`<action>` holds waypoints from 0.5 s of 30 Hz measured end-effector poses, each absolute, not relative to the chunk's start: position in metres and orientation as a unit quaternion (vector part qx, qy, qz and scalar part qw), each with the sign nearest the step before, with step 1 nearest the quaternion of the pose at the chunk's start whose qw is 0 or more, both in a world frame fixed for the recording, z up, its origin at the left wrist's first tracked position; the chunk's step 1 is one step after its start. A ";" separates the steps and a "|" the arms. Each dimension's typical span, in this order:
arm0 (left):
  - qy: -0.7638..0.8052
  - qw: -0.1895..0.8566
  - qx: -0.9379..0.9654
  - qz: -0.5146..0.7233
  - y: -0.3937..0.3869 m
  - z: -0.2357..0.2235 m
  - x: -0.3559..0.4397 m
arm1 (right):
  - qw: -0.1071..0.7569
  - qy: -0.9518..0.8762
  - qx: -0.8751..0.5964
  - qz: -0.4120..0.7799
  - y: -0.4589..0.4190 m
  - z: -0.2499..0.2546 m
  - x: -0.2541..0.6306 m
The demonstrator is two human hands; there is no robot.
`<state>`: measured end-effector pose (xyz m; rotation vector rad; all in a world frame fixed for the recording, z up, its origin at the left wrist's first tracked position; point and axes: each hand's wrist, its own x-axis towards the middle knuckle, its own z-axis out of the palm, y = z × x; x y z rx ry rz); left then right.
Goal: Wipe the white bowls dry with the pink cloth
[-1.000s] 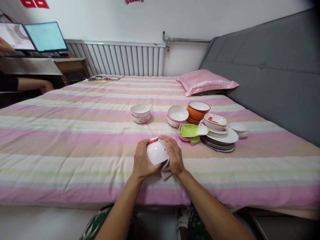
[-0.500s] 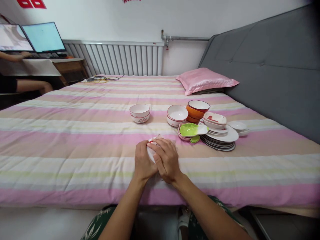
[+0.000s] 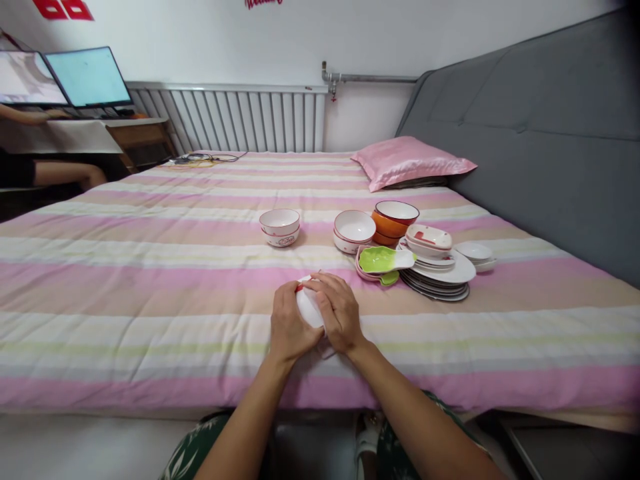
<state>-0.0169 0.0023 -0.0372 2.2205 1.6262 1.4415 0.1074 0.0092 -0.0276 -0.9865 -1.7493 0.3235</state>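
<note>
Near the front edge of the bed, a white bowl (image 3: 309,308) with a bit of red at its rim sits between my hands, mostly covered by them. My left hand (image 3: 290,323) is closed round its left side. My right hand (image 3: 339,310) is curled over its right side, fingers across the top. Something pale and thin, maybe a cloth, peeks out under my right palm; I cannot make out its kind. Beyond my hands stand two stacked white bowls (image 3: 279,228) and, further right, another white pair (image 3: 354,231) with red rims.
To the right are orange bowls (image 3: 391,220), a green leaf-shaped dish (image 3: 380,260), a pile of plates (image 3: 463,272) topped by a rectangular dish (image 3: 429,239), and small white dishes (image 3: 474,252). A pink pillow (image 3: 413,161) lies behind. A person's arm (image 3: 23,115) shows at a desk.
My hands have turned the bowl slightly, and more of its white surface shows between them. My right hand has shifted a little over it. The other dishes have stayed put.
</note>
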 end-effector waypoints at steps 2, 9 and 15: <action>0.526 0.016 0.715 0.461 0.003 -0.038 -0.017 | 0.537 -0.721 -0.409 0.157 0.013 -0.029 0.109; 0.521 0.001 0.719 0.460 0.006 -0.040 -0.018 | 0.582 -0.664 -0.394 0.254 0.024 -0.033 0.114; 0.521 -0.004 0.717 0.464 0.005 -0.039 -0.018 | 0.615 -0.588 -0.381 0.363 0.033 -0.046 0.115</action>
